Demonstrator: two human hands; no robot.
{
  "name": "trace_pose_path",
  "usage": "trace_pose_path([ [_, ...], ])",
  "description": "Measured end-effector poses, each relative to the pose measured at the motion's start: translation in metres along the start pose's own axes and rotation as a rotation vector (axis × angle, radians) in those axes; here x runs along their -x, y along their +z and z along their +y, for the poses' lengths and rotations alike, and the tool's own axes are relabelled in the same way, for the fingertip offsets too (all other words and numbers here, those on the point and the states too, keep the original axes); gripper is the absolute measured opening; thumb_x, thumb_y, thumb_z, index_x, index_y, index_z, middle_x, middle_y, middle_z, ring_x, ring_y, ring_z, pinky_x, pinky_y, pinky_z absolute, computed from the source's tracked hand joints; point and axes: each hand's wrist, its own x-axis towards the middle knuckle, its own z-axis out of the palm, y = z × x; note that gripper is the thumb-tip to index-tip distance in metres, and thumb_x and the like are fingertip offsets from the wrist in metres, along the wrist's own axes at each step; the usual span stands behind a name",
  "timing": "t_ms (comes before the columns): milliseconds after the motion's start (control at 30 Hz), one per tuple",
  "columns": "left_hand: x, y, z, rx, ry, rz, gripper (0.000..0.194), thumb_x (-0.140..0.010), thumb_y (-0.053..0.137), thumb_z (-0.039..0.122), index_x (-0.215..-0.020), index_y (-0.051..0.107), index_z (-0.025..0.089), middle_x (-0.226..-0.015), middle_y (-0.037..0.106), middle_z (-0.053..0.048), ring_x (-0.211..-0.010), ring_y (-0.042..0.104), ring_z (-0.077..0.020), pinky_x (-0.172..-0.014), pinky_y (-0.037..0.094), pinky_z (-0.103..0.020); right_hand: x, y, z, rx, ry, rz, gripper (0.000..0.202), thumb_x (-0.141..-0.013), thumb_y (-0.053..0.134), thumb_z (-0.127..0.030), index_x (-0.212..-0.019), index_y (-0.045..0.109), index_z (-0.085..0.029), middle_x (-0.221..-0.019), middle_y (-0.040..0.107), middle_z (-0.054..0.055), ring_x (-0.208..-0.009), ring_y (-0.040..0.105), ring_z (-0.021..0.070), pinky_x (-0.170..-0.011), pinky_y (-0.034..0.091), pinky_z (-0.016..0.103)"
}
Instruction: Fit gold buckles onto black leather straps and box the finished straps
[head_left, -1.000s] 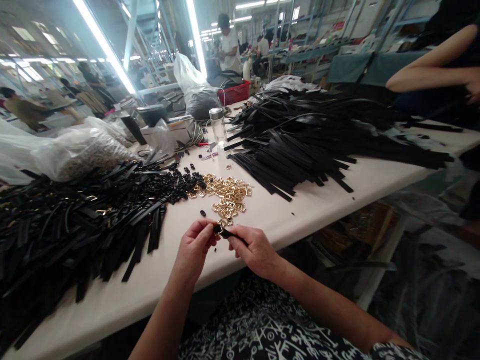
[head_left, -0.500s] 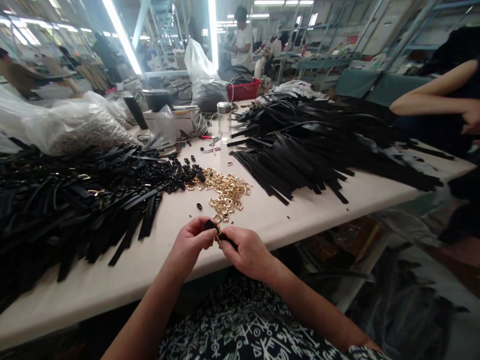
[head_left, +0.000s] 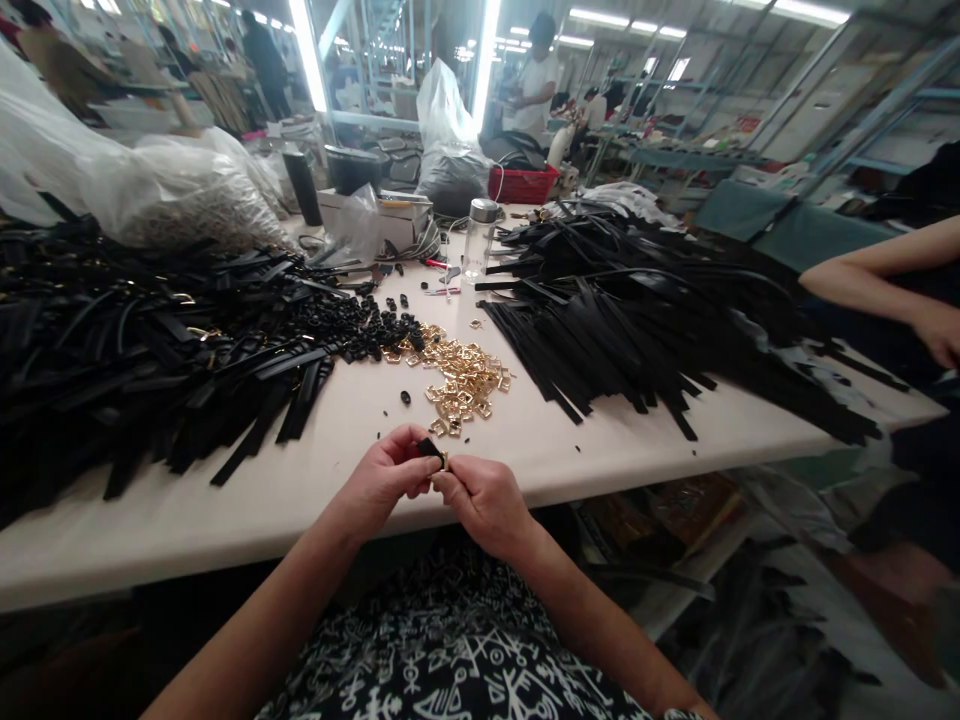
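Left hand: a black strap (head_left: 429,447) is pinched between the thumb and fingers of the left hand (head_left: 382,478), so that grip is clamped on it, with one end poking out up top.
Right hand: a small gold buckle (head_left: 445,461) is clamped in the grip of the right hand (head_left: 487,500), fingers curled in, right by the other fingertips.
Strap and buckle: both are held between the two hands, over the near edge of the desk (head_left: 547,450); the strap looks to be threaded through the buckle, but it's tiny and half covered by fingers.
Gold bits: a loose heap of gold buckles (head_left: 469,380) is spread just beyond the hands.
Black bits: a bunch of small black pieces (head_left: 375,335) is scattered left of the gold, and partly mixed in at the edge.
Left side: a big tangle of finished-looking black straps (head_left: 150,340) is piled up, with a clear plastic bag (head_left: 187,190) behind.
Right side: a fan of long black strips (head_left: 600,350) is laid out.
Back: a glass bottle (head_left: 478,245) is stood upright near the strips, with a red basket (head_left: 525,184) farther off.
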Motion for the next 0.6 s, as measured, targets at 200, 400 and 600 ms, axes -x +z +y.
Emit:
trace_pose_path([
  [200, 0.0046, -0.004, -0.0035, -0.072, 0.059, -0.025, 0.017, -0.073, 0.077, 0.028, -0.084, 0.069, 0.018, -0.064, 0.062, 0.001, -0.056, 0.05, -0.0088, -0.052, 0.039, -0.02, -0.0004, -0.0032, -0.0015, -0.001, 0.015, 0.02, 0.039, -0.099, 0.042, -0.038, -0.071, 0.06, -0.017, -0.062, 0.054, 0.0, -0.059, 0.05, 0.0123, -0.06, 0.035, 0.026],
  [400, 0.0028, -0.0054, -0.002, -0.166, 0.056, 0.03, 0.017, -0.07, 0.079, 0.029, -0.078, 0.071, 0.017, -0.063, 0.061, 0.001, -0.056, 0.049, -0.0097, -0.052, 0.039, -0.022, -0.0033, -0.0037, 0.0012, -0.025, 0.025, -0.041, 0.033, -0.099, 0.044, -0.034, -0.077, 0.064, -0.017, -0.07, 0.062, 0.002, -0.066, 0.055, 0.0133, -0.064, 0.038, 0.026],
  [600, -0.0038, -0.0094, -0.0019, 0.004, 0.048, 0.186, 0.022, -0.065, 0.082, 0.028, -0.07, 0.066, 0.015, -0.055, 0.056, 0.004, -0.049, 0.044, -0.0064, -0.049, 0.033, -0.02, -0.0021, -0.0073, 0.0043, -0.045, 0.048, -0.083, 0.02, -0.095, 0.05, -0.027, -0.08, 0.059, -0.018, -0.071, 0.06, 0.0, -0.066, 0.052, 0.0131, -0.063, 0.038, 0.025],
])
